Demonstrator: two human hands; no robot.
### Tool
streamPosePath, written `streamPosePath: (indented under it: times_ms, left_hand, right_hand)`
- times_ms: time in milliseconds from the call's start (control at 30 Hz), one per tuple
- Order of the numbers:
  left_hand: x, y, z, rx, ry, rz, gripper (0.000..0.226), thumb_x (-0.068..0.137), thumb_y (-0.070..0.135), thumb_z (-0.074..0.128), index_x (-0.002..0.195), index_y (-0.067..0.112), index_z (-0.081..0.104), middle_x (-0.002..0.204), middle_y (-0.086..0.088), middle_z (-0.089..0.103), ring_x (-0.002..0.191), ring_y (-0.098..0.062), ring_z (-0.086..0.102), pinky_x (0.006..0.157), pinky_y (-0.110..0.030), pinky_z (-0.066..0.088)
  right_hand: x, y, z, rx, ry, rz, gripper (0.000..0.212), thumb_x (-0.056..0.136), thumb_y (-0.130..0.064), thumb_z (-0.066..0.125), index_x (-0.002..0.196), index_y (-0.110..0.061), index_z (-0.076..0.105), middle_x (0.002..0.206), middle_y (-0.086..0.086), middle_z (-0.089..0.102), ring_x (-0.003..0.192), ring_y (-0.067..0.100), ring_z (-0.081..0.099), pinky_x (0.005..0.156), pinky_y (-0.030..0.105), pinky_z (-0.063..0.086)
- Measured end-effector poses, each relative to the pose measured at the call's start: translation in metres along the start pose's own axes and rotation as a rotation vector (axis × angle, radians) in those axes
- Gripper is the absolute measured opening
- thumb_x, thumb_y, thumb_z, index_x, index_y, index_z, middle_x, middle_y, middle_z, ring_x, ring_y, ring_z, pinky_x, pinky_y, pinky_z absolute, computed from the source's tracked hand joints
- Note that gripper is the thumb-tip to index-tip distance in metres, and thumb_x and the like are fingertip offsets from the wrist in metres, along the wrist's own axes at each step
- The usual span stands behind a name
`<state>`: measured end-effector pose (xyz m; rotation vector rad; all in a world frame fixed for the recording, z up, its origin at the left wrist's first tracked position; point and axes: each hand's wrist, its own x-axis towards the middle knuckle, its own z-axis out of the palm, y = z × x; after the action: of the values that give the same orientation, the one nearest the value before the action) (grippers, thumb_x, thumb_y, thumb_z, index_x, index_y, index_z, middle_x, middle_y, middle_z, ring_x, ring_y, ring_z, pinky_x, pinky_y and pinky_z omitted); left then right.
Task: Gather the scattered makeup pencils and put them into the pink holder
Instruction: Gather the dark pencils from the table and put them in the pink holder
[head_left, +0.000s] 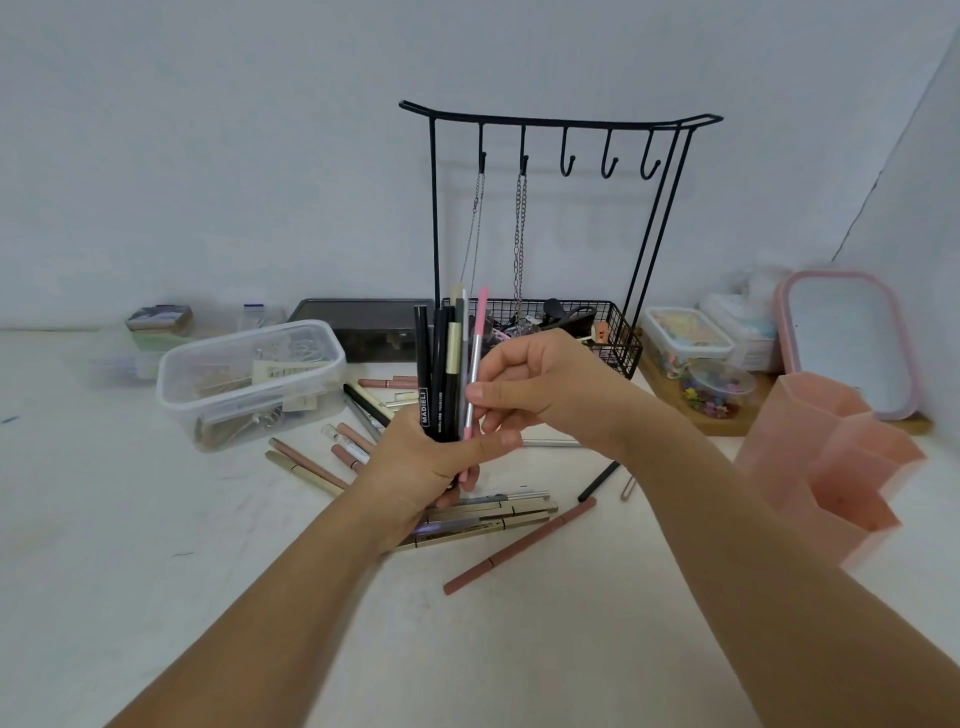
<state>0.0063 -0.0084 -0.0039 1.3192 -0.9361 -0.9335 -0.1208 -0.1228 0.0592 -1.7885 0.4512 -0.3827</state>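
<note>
My left hand (421, 470) grips an upright bundle of several dark makeup pencils (439, 374) above the table's middle. My right hand (540, 387) pinches a pink-and-silver pencil (475, 364) and holds it against the bundle's right side. Loose pencils lie on the table: a gold and silver group (498, 514) under my left wrist, a long brown pencil (519, 553), a black pencil (600, 480), and several pink and gold pencils (322, 462) to the left. The pink holder (826, 467), with several compartments, stands at the right.
A clear plastic box (249, 379) of clips sits at the left. Behind the hands stands a black wire jewellery rack (561, 124) with hanging chains and a wire basket (613, 332). A dark case (363, 322), small containers on a wooden tray (691, 343) and a pink-rimmed tray (852, 332) line the back.
</note>
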Motion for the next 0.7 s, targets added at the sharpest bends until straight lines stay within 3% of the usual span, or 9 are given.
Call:
streamPosePath:
  times_ms: [67,133,300,400,500,600,700]
  left_hand:
    - [0.000,0.000,-0.001,0.000,0.016,-0.009,0.023,0.083,0.024,0.082,0.077,0.010,0.065,0.055,-0.005,0.053,0.052,-0.018,0.052,0.039,-0.022,0.034]
    - [0.000,0.000,-0.002,-0.020,0.014,-0.010,0.021,0.091,0.019,0.075,0.075,0.008,0.064,0.056,-0.006,0.052,0.053,-0.017,0.054,0.039,-0.022,0.033]
    - [0.000,-0.001,-0.001,-0.031,0.009,0.002,0.020,0.095,0.021,0.071,0.081,0.013,0.059,0.058,-0.001,0.050,0.050,-0.013,0.048,0.036,-0.020,0.030]
    - [0.002,0.000,-0.001,-0.068,0.030,0.010,0.024,0.092,0.029,0.073,0.078,0.018,0.057,0.056,0.002,0.046,0.047,-0.012,0.042,0.037,-0.018,0.027]
    - [0.004,0.002,-0.002,-0.086,0.051,0.013,0.031,0.080,0.046,0.075,0.063,0.027,0.057,0.054,0.001,0.041,0.047,-0.013,0.037,0.038,-0.018,0.025]
    - [0.003,0.003,-0.002,-0.107,0.068,-0.006,0.040,0.079,0.051,0.073,0.083,0.016,0.054,0.054,0.000,0.038,0.048,-0.015,0.034,0.038,-0.019,0.026]
    - [0.003,0.002,-0.003,-0.115,0.084,-0.010,0.042,0.079,0.049,0.072,0.083,0.015,0.048,0.053,0.000,0.035,0.049,-0.016,0.031,0.038,-0.018,0.026]
  right_hand:
    - [0.003,0.002,0.005,-0.031,0.032,-0.023,0.016,0.087,-0.007,0.075,0.095,0.004,0.069,0.070,0.009,0.073,0.057,0.012,0.065,0.061,0.022,0.058]
    - [0.005,0.004,0.007,-0.058,0.077,-0.046,0.016,0.085,-0.010,0.078,0.091,0.001,0.069,0.067,0.005,0.072,0.055,0.010,0.063,0.059,0.022,0.054]
    - [0.008,0.009,0.001,-0.188,0.131,-0.082,0.014,0.081,-0.016,0.082,0.083,-0.007,0.072,0.068,0.007,0.070,0.063,0.015,0.061,0.053,0.018,0.048]
    - [0.007,0.011,-0.009,-0.206,0.158,-0.022,0.011,0.084,-0.020,0.080,0.084,-0.011,0.074,0.068,0.002,0.069,0.061,0.009,0.062,0.054,0.019,0.049]
    - [0.005,0.018,-0.027,-0.511,0.208,0.056,0.013,0.084,-0.024,0.080,0.090,-0.013,0.075,0.075,-0.004,0.071,0.064,0.006,0.063,0.060,0.019,0.048]
    - [0.000,0.032,-0.047,-0.912,0.064,0.270,0.023,0.082,-0.031,0.081,0.101,-0.019,0.074,0.089,-0.011,0.067,0.083,0.006,0.063,0.070,0.019,0.046]
    - [-0.002,0.046,-0.058,-0.975,0.076,0.398,0.020,0.079,-0.030,0.084,0.095,-0.020,0.076,0.087,-0.008,0.066,0.079,0.011,0.062,0.061,0.021,0.046]
